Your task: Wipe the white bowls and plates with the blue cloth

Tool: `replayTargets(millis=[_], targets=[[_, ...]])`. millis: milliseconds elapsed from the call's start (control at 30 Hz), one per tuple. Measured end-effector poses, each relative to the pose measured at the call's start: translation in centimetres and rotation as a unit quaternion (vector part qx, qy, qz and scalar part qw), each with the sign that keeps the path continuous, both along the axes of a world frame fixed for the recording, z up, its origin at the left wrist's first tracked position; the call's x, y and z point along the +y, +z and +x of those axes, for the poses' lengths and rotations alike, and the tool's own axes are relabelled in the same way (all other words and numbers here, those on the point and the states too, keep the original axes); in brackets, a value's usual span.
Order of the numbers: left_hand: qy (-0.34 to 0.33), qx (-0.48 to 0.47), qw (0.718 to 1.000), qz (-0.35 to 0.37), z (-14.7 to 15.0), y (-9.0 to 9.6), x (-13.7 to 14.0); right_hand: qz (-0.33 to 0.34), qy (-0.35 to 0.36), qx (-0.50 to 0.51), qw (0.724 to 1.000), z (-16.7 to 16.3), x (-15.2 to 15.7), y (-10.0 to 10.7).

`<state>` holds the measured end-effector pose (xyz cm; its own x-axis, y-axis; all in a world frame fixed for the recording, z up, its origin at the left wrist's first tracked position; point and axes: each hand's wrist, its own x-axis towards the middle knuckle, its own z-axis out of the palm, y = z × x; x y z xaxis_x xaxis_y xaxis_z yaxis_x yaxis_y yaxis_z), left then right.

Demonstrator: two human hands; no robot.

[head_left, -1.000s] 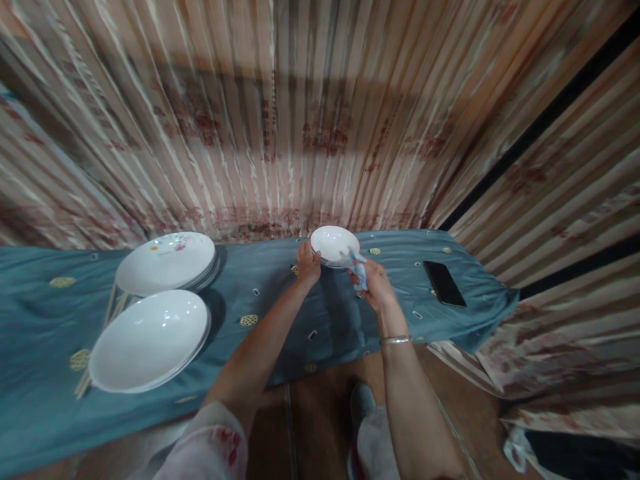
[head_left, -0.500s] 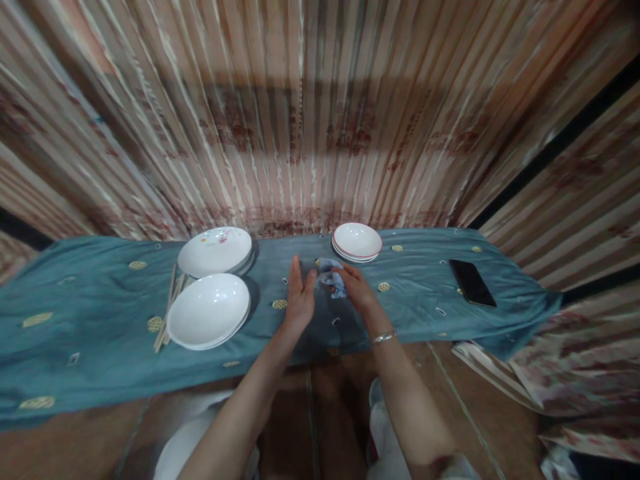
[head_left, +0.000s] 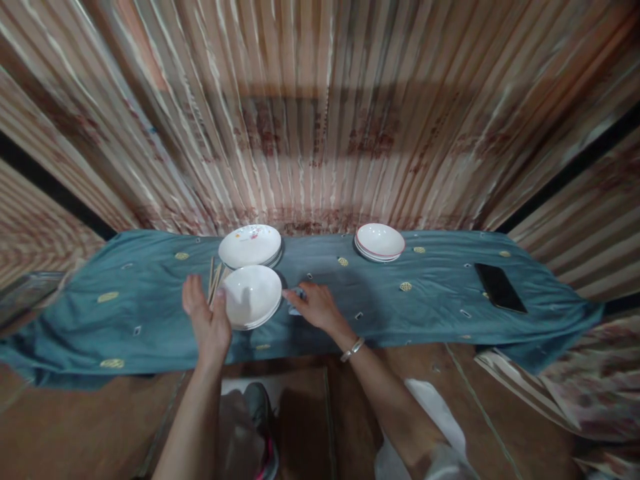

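My left hand [head_left: 207, 323] is open at the left side of a stack of white bowls [head_left: 251, 293]. Its thumb is at the rim, but I cannot tell whether it presses on it. On the stack's other side, my right hand [head_left: 317, 305], wearing a silver bracelet, grips a small blue-and-white patterned cloth [head_left: 296, 308]. Most of the cloth is hidden under the fingers. Beyond my left fingers lie several wooden chopsticks [head_left: 212, 283]. Just behind the bowls stands a stack of floral-patterned white plates [head_left: 250, 245].
A blue-green patterned cloth covers the long table [head_left: 150, 300]. Red-rimmed bowls [head_left: 380, 241] stand stacked toward the back right. A black phone [head_left: 500, 287] lies at the right. Pleated curtains [head_left: 320, 147] hang behind, and dark poles slant at both sides.
Both hands have moved left from the middle of the table to either side of the white bowls. The patterned cloth has come along in my right hand. The view has shifted left.
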<state>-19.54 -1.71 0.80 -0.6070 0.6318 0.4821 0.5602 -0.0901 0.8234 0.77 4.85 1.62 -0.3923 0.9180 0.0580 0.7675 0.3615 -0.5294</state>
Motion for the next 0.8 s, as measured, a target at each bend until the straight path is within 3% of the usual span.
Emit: replayTargets(millis=[167, 300, 467, 633, 800], targets=[[0.039, -0.208, 0.975, -0.072, -1.4, -2.0, -0.4, -0.001, 0.022, -0.04, 0.999, -1.5, -0.6, 0.3], [0.009, -0.283, 0.956, -0.081, -1.7, -3.4, -0.6, -0.031, 0.045, -0.046, 0.997, -2.4, -0.5, 0.3], [-0.087, -0.272, 0.957, -0.051, -2.3, -5.0, -1.1, -0.058, 0.071, -0.024, 0.996, -2.9, -0.2, 0.3], [-0.08, -0.26, 0.961, -0.048, -2.5, -5.1, -1.8, -0.081, 0.069, 0.014, 0.994, -3.1, 0.0, -0.2], [-0.067, -0.237, 0.968, -0.045, -2.2, -3.4, -2.3, -0.071, 0.069, 0.084, 0.991, -3.1, -0.3, -0.4]])
